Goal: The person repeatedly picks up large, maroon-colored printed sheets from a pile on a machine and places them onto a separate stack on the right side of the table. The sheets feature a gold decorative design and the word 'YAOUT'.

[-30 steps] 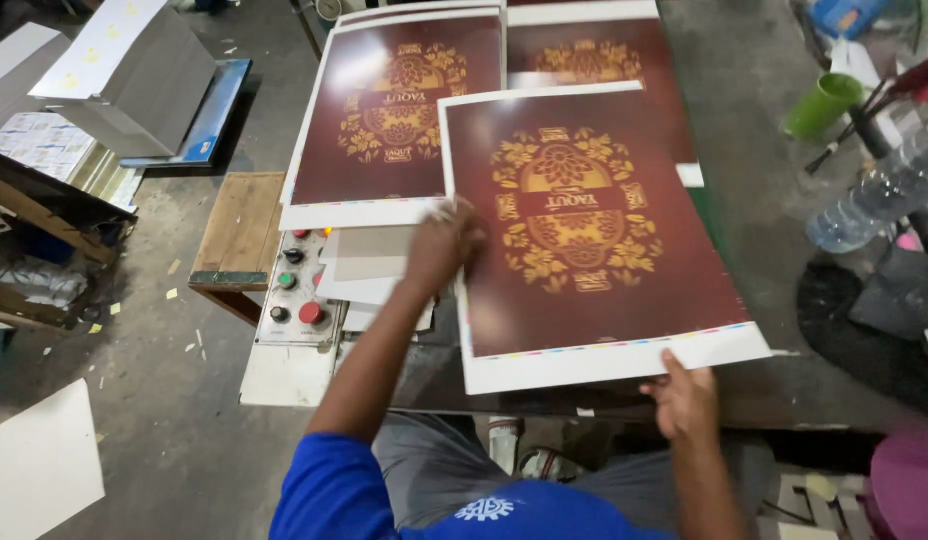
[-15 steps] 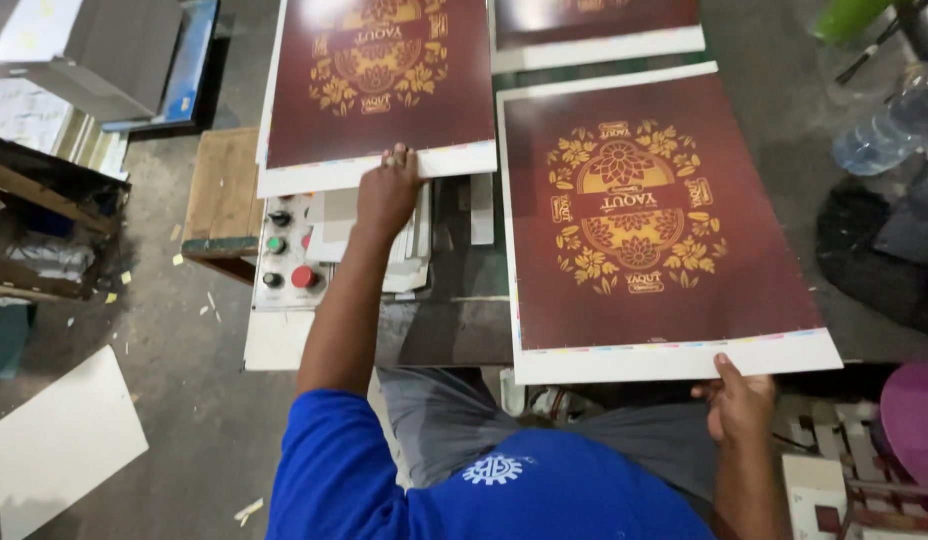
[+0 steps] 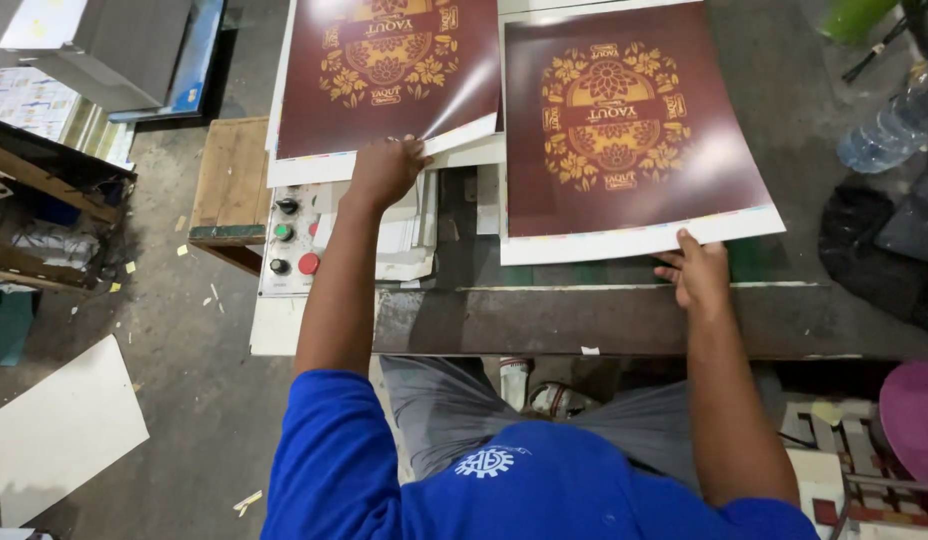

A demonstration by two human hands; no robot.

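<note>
Looking down from the head camera, the left hand [image 3: 384,168] pinches the lower right corner of a glossy maroon printed sheet [image 3: 384,70], lifting that corner so its white underside curls up. This left sheet tops a stack of like sheets with white margins. The right hand [image 3: 699,272] grips the bottom white edge of a second maroon sheet [image 3: 624,130], thumb on top, fingers curled beneath. Each sheet carries a gold floral medallion and lies flat on the dark counter [image 3: 604,320], the two just beside each other.

Below the left hand sits a pale control panel [image 3: 289,240] with black, green and red buttons, beside a wooden block [image 3: 229,180]. A plastic water bottle [image 3: 884,130] lies at the far right, near a dark bag [image 3: 874,250]. Grey boards [image 3: 114,50] rest on the floor at upper left, a white board [image 3: 59,430] at lower left. The person's blue shirt [image 3: 504,480] fills the bottom.
</note>
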